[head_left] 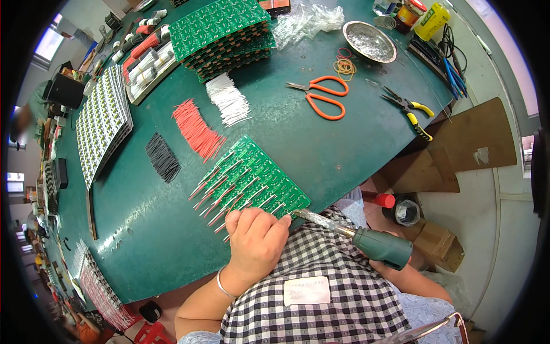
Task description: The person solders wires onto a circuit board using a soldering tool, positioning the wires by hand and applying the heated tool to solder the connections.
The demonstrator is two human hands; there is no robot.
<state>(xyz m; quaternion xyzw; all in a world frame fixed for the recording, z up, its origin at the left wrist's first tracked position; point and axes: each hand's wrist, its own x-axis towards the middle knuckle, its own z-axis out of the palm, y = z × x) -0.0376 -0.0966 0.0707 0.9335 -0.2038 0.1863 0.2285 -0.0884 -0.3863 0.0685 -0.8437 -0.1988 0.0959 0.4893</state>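
A green circuit board [269, 180] lies on the table near its front edge, with several rows of red and white wires [232, 192] sticking out to the left. At its near edge my left hand [258, 241] is closed, thumb and forefinger pinched by the board's corner; what they hold is hidden. My right hand [382, 270] grips the thick green handle of a soldering iron [382, 247], which partly hides the fingers. The iron's metal tip reaches the board's near right corner, right beside my left thumb.
Black wires [162, 157], red wires [197, 131] and white wires [228, 100] lie in bundles beyond the board. Stacked circuit boards [220, 28] stand behind them. Orange-handled scissors [325, 96], pliers [409, 112] and a metal bowl [370, 41] lie to the right.
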